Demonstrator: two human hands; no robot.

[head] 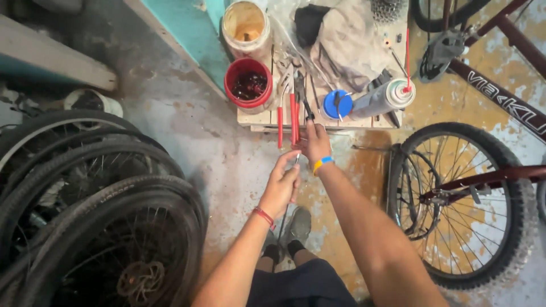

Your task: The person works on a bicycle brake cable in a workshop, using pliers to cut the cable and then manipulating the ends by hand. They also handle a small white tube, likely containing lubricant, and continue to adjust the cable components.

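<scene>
My left hand point(281, 185), with a red cord on its wrist, pinches a thin metal wire or cable end point(297, 158) between the fingertips. My right hand point(314, 142), wearing a yellow and blue wristband, reaches forward to the front edge of a low wooden pallet point(259, 118) and touches the handles of red-handled pliers point(292, 116) that lie over that edge. Whether the right fingers are closed on the pliers I cannot tell. More hand tools lie beside the pliers.
On the pallet stand a red tub of small parts point(248, 84), a cloudy plastic jar point(245, 25), a blue cap point(338, 104), a spray can point(382, 99) and rags point(344, 40). Bicycle wheels point(96, 210) are stacked at the left. A dark red bicycle point(472, 182) stands at the right.
</scene>
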